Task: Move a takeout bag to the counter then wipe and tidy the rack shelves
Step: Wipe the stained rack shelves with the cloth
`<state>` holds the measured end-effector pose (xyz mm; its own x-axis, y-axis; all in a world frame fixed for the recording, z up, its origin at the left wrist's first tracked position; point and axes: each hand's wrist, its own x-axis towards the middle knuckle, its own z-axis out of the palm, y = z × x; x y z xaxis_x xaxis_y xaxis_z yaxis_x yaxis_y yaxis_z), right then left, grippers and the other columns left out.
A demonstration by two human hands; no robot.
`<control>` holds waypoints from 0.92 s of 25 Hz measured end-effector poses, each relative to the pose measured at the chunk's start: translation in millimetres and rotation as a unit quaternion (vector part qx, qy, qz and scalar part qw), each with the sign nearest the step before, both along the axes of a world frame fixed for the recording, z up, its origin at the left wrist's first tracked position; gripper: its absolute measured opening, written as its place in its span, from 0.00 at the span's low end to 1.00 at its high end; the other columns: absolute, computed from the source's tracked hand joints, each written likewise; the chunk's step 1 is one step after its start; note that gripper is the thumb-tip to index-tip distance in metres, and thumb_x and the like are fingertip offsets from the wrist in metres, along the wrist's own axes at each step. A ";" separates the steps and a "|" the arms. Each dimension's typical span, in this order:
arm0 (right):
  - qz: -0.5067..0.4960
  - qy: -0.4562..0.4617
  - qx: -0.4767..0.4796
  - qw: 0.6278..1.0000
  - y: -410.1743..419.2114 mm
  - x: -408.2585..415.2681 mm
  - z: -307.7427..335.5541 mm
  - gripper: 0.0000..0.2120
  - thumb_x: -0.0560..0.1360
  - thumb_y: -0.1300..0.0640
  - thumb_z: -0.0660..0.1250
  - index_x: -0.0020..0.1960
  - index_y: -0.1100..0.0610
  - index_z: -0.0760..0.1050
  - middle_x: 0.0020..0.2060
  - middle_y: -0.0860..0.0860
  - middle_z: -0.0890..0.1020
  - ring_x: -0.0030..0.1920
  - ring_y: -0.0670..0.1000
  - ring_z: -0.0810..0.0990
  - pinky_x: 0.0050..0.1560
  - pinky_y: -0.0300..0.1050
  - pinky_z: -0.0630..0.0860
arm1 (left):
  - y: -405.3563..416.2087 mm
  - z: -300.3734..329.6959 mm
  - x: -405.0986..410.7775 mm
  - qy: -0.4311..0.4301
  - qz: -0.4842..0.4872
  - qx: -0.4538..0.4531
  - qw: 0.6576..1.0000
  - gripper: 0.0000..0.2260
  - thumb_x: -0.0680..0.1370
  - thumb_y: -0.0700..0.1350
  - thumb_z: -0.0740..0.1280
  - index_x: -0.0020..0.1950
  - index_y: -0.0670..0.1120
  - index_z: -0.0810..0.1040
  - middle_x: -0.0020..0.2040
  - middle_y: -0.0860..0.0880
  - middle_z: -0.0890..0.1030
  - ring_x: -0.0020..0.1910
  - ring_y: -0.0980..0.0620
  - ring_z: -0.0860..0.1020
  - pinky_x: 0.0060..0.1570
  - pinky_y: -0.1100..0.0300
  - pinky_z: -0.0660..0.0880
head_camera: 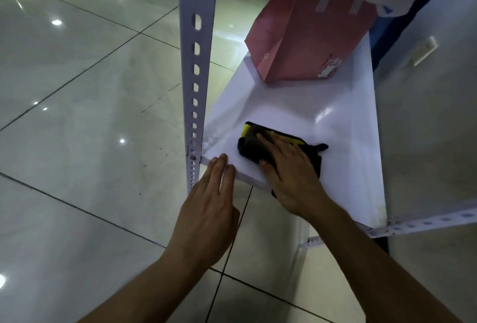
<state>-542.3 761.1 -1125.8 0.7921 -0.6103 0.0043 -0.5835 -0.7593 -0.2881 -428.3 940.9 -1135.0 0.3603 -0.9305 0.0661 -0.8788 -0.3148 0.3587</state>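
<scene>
A white rack shelf [289, 106] runs away from me. On its near end lies a black cloth with a yellow edge [251, 146]. My right hand [289, 170] lies flat on the cloth with straight fingers, pressing it onto the shelf. My left hand [209, 209] has straight fingers whose tips touch the shelf's near left corner. A pink paper takeout bag [307, 31] with white ribbon handles stands upright at the far end of the same shelf.
A white perforated rack post [196, 70] rises at the shelf's near left corner. A perforated rail [423, 224] crosses at the right. A grey wall with a socket [424, 50] stands on the right; glossy tiled floor [85, 121] spreads to the left.
</scene>
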 end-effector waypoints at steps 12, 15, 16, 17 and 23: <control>-0.024 -0.016 0.004 1.000 -6.7 -29.3 0.3 0.26 0.84 0.45 0.51 0.81 0.45 0.56 0.79 0.50 0.62 0.78 0.51 0.60 0.78 0.53 0.55 | 4.0 -7.4 1.3 -0.026 -0.023 0.015 0.999 0.36 0.77 0.44 0.62 0.81 0.41 0.48 0.81 0.42 0.44 0.80 0.46 0.45 0.76 0.53 0.50; -0.090 0.020 -0.019 0.996 -47.4 -1.9 10.5 0.26 0.85 0.49 0.53 0.82 0.50 0.55 0.80 0.53 0.60 0.80 0.54 0.57 0.78 0.53 0.52 | 4.8 -9.7 2.8 -0.024 -0.030 0.016 0.999 0.37 0.79 0.45 0.60 0.81 0.43 0.42 0.81 0.44 0.39 0.80 0.48 0.40 0.77 0.53 0.47; -0.107 0.021 -0.016 0.994 -48.0 2.0 12.1 0.26 0.85 0.49 0.53 0.82 0.50 0.54 0.81 0.54 0.59 0.80 0.54 0.56 0.79 0.52 0.50 | 4.6 -9.7 3.5 -0.020 -0.028 0.016 0.999 0.37 0.79 0.45 0.60 0.81 0.44 0.41 0.81 0.45 0.38 0.80 0.49 0.39 0.78 0.53 0.48; -0.116 0.014 -0.014 0.993 -39.5 0.9 11.1 0.26 0.85 0.49 0.53 0.82 0.50 0.54 0.81 0.54 0.58 0.80 0.54 0.55 0.79 0.52 0.49 | 5.1 -9.0 3.6 -0.012 -0.027 0.019 0.999 0.36 0.79 0.45 0.60 0.81 0.44 0.41 0.81 0.45 0.39 0.80 0.49 0.40 0.78 0.52 0.50; -0.038 -0.019 -0.008 0.999 35.8 -49.7 0.4 0.27 0.83 0.44 0.49 0.81 0.45 0.55 0.80 0.49 0.61 0.79 0.49 0.58 0.79 0.51 0.53 | 3.4 -3.9 4.7 -0.015 -0.035 0.020 0.999 0.34 0.78 0.44 0.61 0.81 0.41 0.49 0.81 0.42 0.46 0.81 0.46 0.46 0.77 0.49 0.58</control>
